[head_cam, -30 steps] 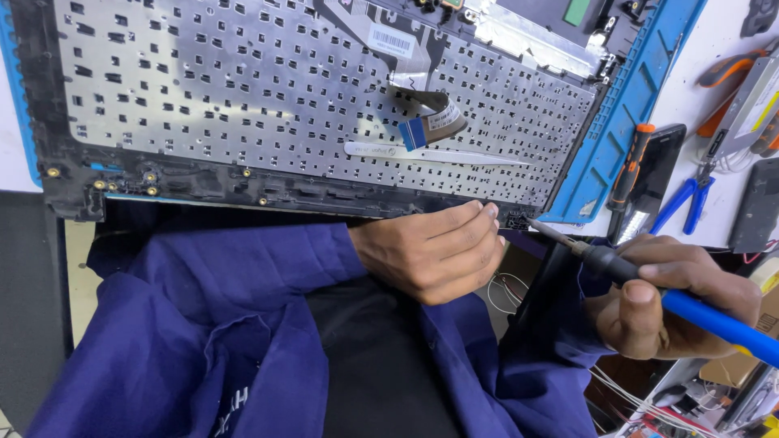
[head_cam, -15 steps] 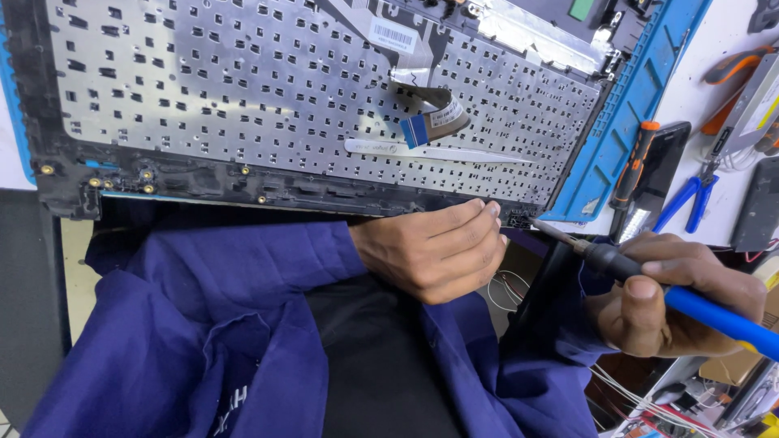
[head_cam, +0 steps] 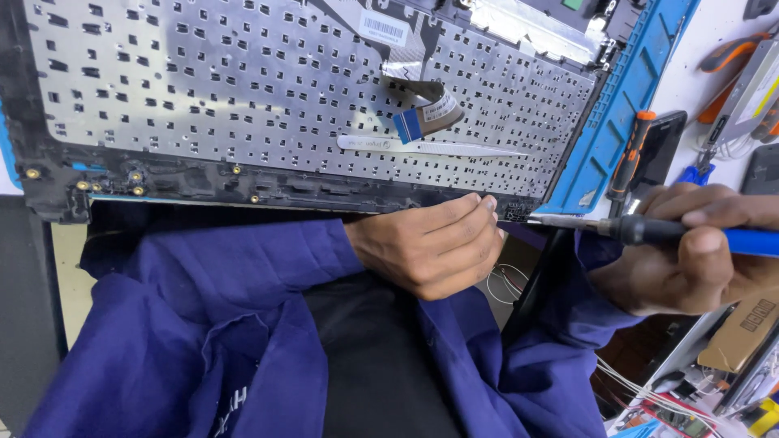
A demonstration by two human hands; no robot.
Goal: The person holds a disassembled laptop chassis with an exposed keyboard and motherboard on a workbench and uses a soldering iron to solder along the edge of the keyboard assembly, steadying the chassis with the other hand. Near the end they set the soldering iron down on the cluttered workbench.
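- The laptop keyboard shell (head_cam: 243,97) lies upside down across the far side of the surface, and its near edge hangs over the person's lap. The perforated metal back plate is bare, so the cover is already off.
- Along the near left edge, several small brass screw posts (head_cam: 32,173) show. I cannot tell if screws sit in them.
- A flat ribbon cable (head_cam: 422,109) with a blue end curls loose over the middle of the plate, connected to nothing. I judge the dismantling is well advanced, but the keyboard plate itself is still in its frame.
- On the far part of the plate, just above the cable, there is a small white rectangular sticker (head_cam: 383,28) with black bars. Below the cable lies a long narrow white strip label (head_cam: 422,147).
- The left hand (head_cam: 434,247) is loosely clenched under the near edge of the shell, with the fingertips touching the edge. It holds no tool.
- The right hand (head_cam: 690,251) is closed around a screwdriver (head_cam: 649,231) with black grip and blue handle. Its metal tip points left and meets the near right corner of the shell, just beside the left fingertips.
- A blue work mat (head_cam: 625,105) lies right of the shell.
- At near right, below the right hand, a brown cardboard box (head_cam: 734,332) with a black square print shows.
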